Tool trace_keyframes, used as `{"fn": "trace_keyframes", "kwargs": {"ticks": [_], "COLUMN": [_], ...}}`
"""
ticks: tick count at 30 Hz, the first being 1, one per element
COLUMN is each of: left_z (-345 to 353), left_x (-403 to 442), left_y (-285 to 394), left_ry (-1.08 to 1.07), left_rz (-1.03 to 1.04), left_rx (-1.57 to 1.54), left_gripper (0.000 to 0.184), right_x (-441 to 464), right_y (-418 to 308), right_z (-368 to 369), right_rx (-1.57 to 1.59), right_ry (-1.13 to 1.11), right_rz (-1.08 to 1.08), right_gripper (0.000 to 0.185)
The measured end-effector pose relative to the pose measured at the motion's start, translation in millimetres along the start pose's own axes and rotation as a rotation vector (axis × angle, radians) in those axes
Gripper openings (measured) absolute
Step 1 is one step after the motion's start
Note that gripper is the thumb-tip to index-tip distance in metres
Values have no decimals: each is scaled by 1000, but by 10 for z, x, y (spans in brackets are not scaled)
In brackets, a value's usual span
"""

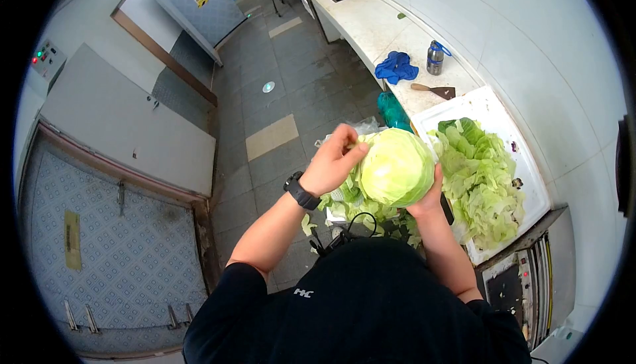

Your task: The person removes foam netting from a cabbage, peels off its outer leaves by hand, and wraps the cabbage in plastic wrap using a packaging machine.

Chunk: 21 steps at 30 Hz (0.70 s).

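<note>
A pale green cabbage is held up in front of my chest. My right hand supports it from the right and below, with the fingers mostly hidden behind it. At the cabbage's upper left side is my left hand, its thumb and fingers pinched together at the edge of a leaf. A black watch is on my left wrist. Loose cabbage leaves are heaped in a white tray to the right. More leaves lie below the cabbage, partly hidden by it.
On the white counter are a blue cloth, a bottle and a scraper. A green bag hangs by its edge. Tiled floor runs ahead, with doors at left. Equipment stands at lower right.
</note>
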<state>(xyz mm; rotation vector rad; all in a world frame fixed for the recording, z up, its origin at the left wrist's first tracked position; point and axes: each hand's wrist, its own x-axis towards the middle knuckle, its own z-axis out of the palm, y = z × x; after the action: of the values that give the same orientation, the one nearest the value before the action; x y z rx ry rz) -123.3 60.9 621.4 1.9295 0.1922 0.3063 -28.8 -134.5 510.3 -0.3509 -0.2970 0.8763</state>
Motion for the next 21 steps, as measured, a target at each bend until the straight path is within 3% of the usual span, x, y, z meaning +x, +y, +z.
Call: {"fn": "trace_keyframes", "kwargs": {"ticks": [4,8,11,13,18,21], "left_z": [-5,-20,-12,-3,-92,-256], "left_x": [-7,1,7,-15,-37,47], "left_y": [66,5,11,97,91,-187], "left_ry": [-113,-126,-114,3,37,65], "left_rz": [-160,-111,-26,6,-10,19], "left_rx": [-104,-13,101,290,117,30], "left_gripper": [24,25,15,14,10,13], "right_x": [-9,-67,-64,-56,-35,9], "right_y": [-4,-80,-75,-23,119,161], "right_z": [-35,19,-105,-235,-136,57], "right_rx": [-61,-58,-147,-195,-186,7], "right_ry": [43,-14,-29,23,159,174], "right_rz": [6,32,17,4,-29,-41], "right_gripper": [94,95,94,93,89,85]}}
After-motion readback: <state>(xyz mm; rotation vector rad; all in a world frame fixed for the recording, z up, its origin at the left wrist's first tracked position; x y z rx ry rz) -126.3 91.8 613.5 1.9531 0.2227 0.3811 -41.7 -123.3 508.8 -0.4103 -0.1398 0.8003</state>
